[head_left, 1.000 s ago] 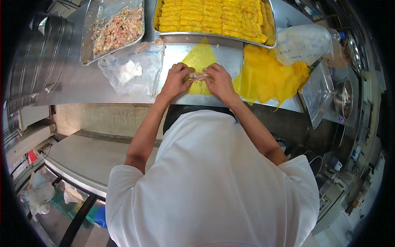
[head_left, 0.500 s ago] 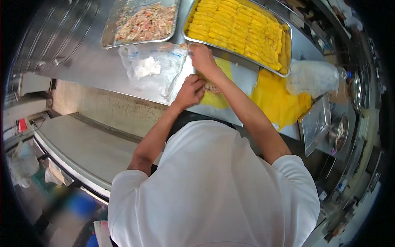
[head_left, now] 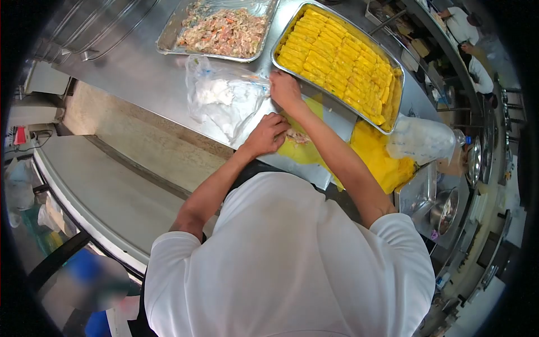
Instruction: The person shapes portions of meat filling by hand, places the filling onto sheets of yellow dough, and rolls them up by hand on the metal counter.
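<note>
My left hand [head_left: 268, 135] rests at the left edge of a yellow sheet [head_left: 303, 147], its fingers curled beside a small strip of meat filling [head_left: 297, 136]. Beyond it, my right hand [head_left: 285, 90] is closed near the right edge of a plastic bag [head_left: 224, 115] that carries a white lump [head_left: 215, 91]. Whatever the right fingers pinch is hidden. Close above that hand stands a metal tray [head_left: 331, 96] packed with yellow rolls [head_left: 342, 56]. More yellow sheets [head_left: 382, 163] lie in a pile to the right, partly behind my right forearm.
A tray [head_left: 218, 55] of chopped filling [head_left: 224, 32] stands at the back left of the steel table [head_left: 135, 73]. On the right are a clear plastic bag [head_left: 421, 139], an empty metal tray [head_left: 416, 191] and a steel bowl [head_left: 444, 210]. Other people [head_left: 463, 27] are at the upper right.
My right hand has left the filling strip and reached up beside the plastic bag; my left hand has stayed near the strip. The view has turned, so the table appears tilted.
</note>
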Available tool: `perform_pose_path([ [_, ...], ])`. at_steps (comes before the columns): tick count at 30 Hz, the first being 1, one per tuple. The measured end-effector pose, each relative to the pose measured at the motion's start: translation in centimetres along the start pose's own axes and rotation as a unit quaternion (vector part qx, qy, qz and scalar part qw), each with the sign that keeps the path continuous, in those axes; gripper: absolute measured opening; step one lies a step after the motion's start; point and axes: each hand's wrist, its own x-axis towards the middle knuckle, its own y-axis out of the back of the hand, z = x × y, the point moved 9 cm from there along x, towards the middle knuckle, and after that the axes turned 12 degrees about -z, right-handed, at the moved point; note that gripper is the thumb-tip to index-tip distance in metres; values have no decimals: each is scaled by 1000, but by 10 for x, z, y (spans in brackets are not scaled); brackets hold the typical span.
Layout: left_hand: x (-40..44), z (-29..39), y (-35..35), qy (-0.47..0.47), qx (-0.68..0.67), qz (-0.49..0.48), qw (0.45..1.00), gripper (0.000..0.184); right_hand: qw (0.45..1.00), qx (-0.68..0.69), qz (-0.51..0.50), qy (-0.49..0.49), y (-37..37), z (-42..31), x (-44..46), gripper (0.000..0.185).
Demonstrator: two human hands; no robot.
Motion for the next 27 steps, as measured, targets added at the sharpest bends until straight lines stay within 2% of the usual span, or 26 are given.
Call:
perform_pose_path([
  [4,1,2,2,0,-12,5,1000,27,997,63,30,-45,8,41,-29,10],
  [6,2,2,1,-2,-15,3,1000,27,977,170,86,-94,16,64,-48,13],
  [8,2,2,1,-2,-17,0,1000,28,968,204,93,-117,25,73,-69,15],
  [11,2,3,2,-11,-14,-3,1000,30,937,326,45,-116,45,62,-101,16],
  [12,2,3,3,-5,-17,-2,1000,31,935,327,46,-125,55,57,-116,16],
  [14,3,0,2,-4,-22,-5,1000,33,896,420,-54,-132,50,44,-135,13],
  [15,1,-3,3,6,-33,1,999,34,895,421,-50,-137,49,42,-144,13],
  [17,1,-6,4,20,-56,18,998,36,960,278,-23,-7,59,14,-149,11],
  [21,3,-4,6,10,-64,35,997,29,977,206,-56,-3,33,12,-158,8],
  [23,5,1,5,25,-79,37,996,23,997,71,-19,-18,41,7,-164,5],
  [27,8,7,-10,15,11,-30,999,22,993,73,-57,-69,42,15,-176,7],
])
